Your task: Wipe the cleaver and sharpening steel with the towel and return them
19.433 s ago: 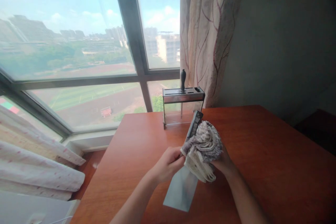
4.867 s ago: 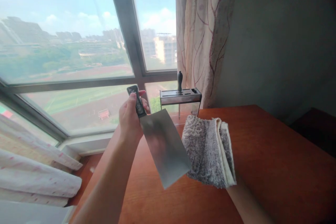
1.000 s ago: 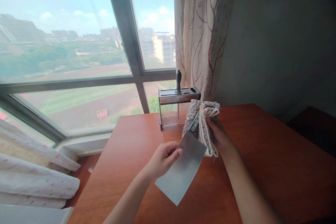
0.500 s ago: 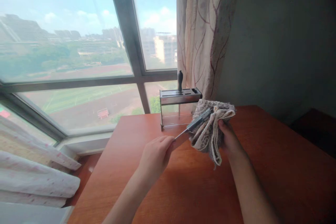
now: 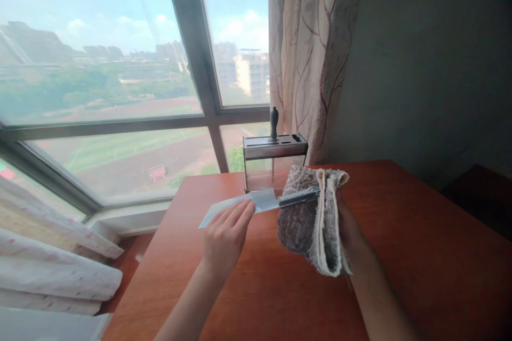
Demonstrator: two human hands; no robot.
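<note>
Grey, looped terry on one side and cream on the other, a folded thick towel (image 5: 316, 218) is bunched over the right hand (image 5: 350, 229), which is mostly hidden behind it. The towel wraps the dark handle (image 5: 299, 198) of a broad rectangular steel cleaver (image 5: 244, 204), so the right fingers appear closed on the handle through the cloth, though the fingers themselves cannot be seen. The cleaver is held above the reddish-brown wooden counter (image 5: 400, 256), lying nearly flat, its blade pointing to the person's left. The left hand (image 5: 226, 237) is under the blade's near edge, its fingers (image 5: 240, 213) straight and loosely together, their tips touching the steel; they close around nothing. Behind the cleaver, at the counter's far edge by the window (image 5: 120, 90), stands a metal-topped knife rack with clear sides (image 5: 274, 162), and one black handle (image 5: 274, 122) rises upright from a slot in its top. A cream curtain with dark red branch pattern (image 5: 312, 53) hangs just behind and to the right of the rack.
</note>
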